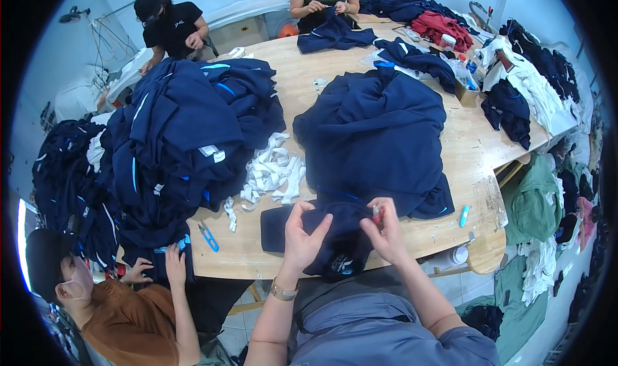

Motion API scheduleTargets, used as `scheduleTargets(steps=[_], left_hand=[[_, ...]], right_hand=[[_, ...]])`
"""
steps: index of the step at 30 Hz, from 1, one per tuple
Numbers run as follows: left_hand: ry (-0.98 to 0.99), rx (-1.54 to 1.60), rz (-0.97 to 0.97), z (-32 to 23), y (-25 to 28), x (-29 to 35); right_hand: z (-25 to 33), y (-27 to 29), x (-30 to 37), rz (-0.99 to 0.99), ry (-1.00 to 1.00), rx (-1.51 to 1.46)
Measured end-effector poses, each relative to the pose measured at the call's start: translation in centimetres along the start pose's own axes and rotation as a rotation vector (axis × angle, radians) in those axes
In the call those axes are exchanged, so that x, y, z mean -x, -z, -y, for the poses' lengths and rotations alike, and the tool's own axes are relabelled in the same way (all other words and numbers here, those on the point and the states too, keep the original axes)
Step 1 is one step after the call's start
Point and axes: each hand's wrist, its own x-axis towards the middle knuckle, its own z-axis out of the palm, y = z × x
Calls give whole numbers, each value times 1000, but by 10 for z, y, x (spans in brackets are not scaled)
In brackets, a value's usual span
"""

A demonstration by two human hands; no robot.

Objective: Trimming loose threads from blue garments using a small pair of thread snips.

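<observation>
A navy garment (341,237) with a small light print near its lower end lies at the table's front edge and hangs partly over it. My left hand (304,240), with a watch on the wrist, grips a fold of it between thumb and fingers. Close by on the right, my right hand (389,237) is closed on a small red-and-grey tool (376,214); its kind is mostly hidden by the fingers. Directly beyond both hands rises a pile of navy garments (373,134).
A larger heap of navy garments (187,115) stands left, beside white strips (275,170). Blue thread snips (208,236) and a turquoise marker (464,216) lie near the front edge. A co-worker (138,314) handles fabric at left; two people work across the table.
</observation>
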Motion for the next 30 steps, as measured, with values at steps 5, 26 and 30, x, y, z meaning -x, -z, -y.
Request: scheduleTargets(steps=[5, 26, 30], left_hand=[[5, -12, 29, -2, 4, 3], [56, 41, 177, -15, 5, 6], [66, 38, 169, -11, 6, 6]], right_hand=[[22, 19, -21, 114, 60, 144], [35, 18, -41, 499, 247, 512], [37, 21, -43, 451, 146, 345]])
